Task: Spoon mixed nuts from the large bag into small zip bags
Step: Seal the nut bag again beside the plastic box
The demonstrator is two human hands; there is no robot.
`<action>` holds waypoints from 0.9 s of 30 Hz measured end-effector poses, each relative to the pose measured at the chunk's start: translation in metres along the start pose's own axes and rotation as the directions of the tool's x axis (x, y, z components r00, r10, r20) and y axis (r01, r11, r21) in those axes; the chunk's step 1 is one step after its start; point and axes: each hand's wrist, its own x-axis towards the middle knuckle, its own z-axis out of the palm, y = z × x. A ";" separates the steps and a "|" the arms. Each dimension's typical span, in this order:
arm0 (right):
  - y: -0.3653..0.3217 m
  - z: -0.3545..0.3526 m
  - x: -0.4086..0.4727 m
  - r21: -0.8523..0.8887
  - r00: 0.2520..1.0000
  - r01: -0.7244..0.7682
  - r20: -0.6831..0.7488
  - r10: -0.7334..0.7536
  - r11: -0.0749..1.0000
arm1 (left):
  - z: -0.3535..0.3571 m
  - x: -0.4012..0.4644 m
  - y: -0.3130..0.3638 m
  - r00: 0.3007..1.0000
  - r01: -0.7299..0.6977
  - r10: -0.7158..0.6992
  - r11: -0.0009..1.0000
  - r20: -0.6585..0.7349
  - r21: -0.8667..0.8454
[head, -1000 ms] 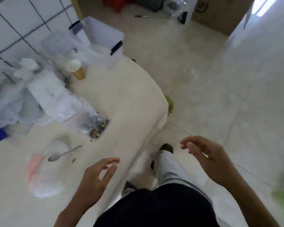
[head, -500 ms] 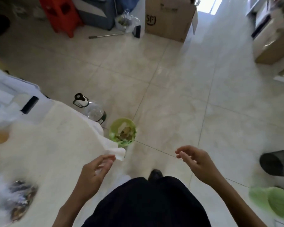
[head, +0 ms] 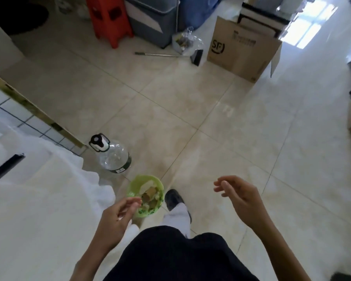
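The bag of nuts, the spoon and the small zip bags are out of view. Only the right end of the white-covered table (head: 39, 209) shows at the lower left. My left hand (head: 118, 218) hangs beside the table's corner, above a green bin, fingers loosely curled and holding nothing. My right hand (head: 243, 201) is raised over the tiled floor to the right, fingers apart and empty.
A green bin (head: 145, 194) with scraps and a clear water jug (head: 112, 155) stand on the floor by the table's corner. Further off are a red stool (head: 109, 19), a grey bin (head: 152, 19), a broom (head: 170, 55) and a cardboard box (head: 241, 51). My foot (head: 172, 196) steps forward.
The view has swung right, away from the table; the nuts, spoon and bags left the frame. Both hands stayed empty while I stepped toward the open floor.
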 end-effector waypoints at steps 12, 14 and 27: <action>-0.084 0.044 0.258 -0.069 0.891 0.181 0.433 -0.134 0.981 | -0.060 0.114 0.049 0.915 0.089 -0.143 0.984 -0.377 -0.155; -0.102 0.070 0.295 -0.037 0.838 0.199 0.524 -0.151 0.979 | -0.068 0.115 0.046 0.858 0.143 -0.215 0.972 -0.467 -0.186; -0.263 0.270 0.519 -0.019 0.241 0.505 0.963 -0.119 0.863 | -0.093 0.190 0.062 0.302 0.193 -0.581 0.814 -0.756 -0.548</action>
